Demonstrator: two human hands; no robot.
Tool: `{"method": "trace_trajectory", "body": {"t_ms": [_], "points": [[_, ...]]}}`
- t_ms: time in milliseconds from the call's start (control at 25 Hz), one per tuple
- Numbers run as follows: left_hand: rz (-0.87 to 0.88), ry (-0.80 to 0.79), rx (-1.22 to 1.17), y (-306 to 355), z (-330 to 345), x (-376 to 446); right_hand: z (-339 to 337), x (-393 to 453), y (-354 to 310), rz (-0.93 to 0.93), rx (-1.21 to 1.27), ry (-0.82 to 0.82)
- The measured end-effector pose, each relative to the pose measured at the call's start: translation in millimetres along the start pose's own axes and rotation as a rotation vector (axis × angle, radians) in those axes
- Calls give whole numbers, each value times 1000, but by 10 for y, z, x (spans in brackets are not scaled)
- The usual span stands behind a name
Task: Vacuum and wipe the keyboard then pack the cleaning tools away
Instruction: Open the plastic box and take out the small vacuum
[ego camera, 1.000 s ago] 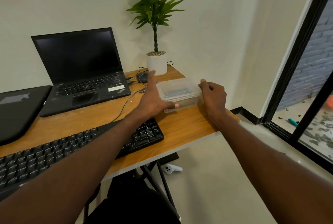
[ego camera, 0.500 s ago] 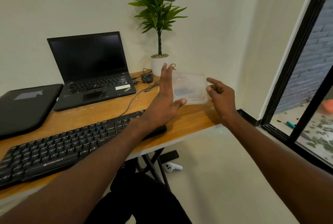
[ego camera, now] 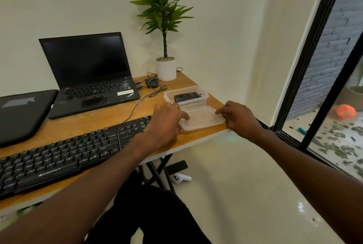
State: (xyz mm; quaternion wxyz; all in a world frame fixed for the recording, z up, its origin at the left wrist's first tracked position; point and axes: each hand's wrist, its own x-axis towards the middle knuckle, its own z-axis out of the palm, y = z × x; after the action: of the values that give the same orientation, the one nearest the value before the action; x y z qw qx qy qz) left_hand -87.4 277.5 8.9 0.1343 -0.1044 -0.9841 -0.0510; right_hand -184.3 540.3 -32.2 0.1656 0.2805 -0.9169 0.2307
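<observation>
Clear lid (ego camera: 202, 118) flat at desk (ego camera: 102, 118) corner, centre frame | left hand (ego camera: 166, 121) and right hand (ego camera: 238, 117) pinch its ends | open tub (ego camera: 186, 96) just behind holds dark device (ego camera: 187, 97), details unclear | keyboard (ego camera: 64, 155) cut off lower left

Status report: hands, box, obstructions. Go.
Left hand and right hand both hold the clear lid flat on the desk. Container open, black device inside. No obstructions.

Soft, even daylight from the window (ego camera: 334, 86) at right; room fairly bright, no harsh shadows. Faint glare on the glossy floor (ego camera: 245, 194) w/ a small bright spot lower right. Wide-angle bend at the edges, forearms stretched; pic slightly soft overall, fine detail smeared.
</observation>
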Motion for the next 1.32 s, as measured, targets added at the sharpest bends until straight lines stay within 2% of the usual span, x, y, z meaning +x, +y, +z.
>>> {"method": "trace_trajectory", "body": {"t_ms": [80,120,200,320,400,560,720,800,1000,1080,1160,1320], "points": [[11,-83,18,3,-47,12,-53,2,-3,-40,-134,-69],[20,-59,32,-12,-74,13,-77,4,-34,-27,-122,-56],[19,65,47,-67,-143,12,-112,30,-150,35,-22,61],[-113,249,-99,-245,-181,86,-98,237,-408,107,162,262],[-208,245,-203,-368,-151,163,-50,514,-567,84,228,264],[-236,131,-314,-496,-80,324,50,1194,-746,4,38,-51],[-225,133,-256,-536,-1,397,91,1622,-750,-46,-184,-412],[-220,161,-225,-540,39,398,98,1720,-726,-68,-182,-498],[-195,215,-113,-484,82,375,97,1818,-748,-129,-222,-578],[-189,195,-39,-456,78,371,58,1802,-790,-119,-193,-560],[-173,190,-23,-456,63,355,-32,1762,-848,-46,-38,-444],[-182,245,-45,-528,-11,256,-190,1648,-1034,254,615,-122]]}}
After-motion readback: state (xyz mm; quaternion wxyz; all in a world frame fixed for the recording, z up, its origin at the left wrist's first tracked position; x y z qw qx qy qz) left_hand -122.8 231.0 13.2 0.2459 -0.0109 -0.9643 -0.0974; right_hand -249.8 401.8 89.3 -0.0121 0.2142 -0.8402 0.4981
